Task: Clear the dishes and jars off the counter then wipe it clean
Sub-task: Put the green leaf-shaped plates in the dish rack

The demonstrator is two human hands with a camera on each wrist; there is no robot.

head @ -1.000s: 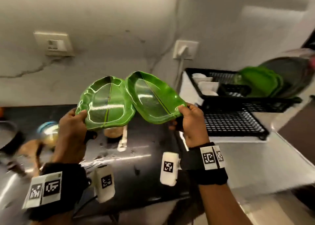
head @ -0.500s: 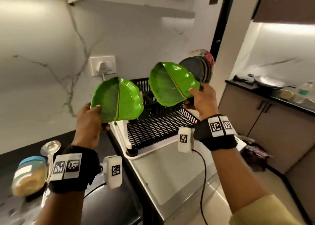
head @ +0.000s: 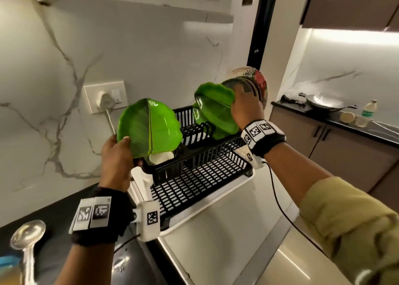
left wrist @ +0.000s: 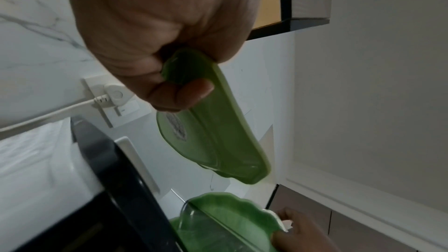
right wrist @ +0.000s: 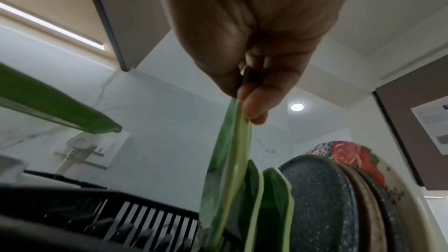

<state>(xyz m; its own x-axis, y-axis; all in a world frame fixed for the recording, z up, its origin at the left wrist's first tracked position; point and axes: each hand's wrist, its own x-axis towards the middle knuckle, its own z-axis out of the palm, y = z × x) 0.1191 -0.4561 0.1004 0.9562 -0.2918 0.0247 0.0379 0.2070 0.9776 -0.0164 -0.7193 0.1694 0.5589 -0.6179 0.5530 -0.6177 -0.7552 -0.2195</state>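
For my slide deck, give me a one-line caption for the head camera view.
Right hand slots a green leaf plate into the black dish rack; left hand holds another.

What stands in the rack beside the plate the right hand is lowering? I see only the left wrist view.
Observer: In the right wrist view, two more green plates stand on edge just behind the held plate that the right hand pinches.
Operator: And behind those?
Observer: A dark speckled dish, then a rose-patterned plate.
Operator: Anything left on the counter?
Observer: In the head view, a steel ladle lies on the black counter.
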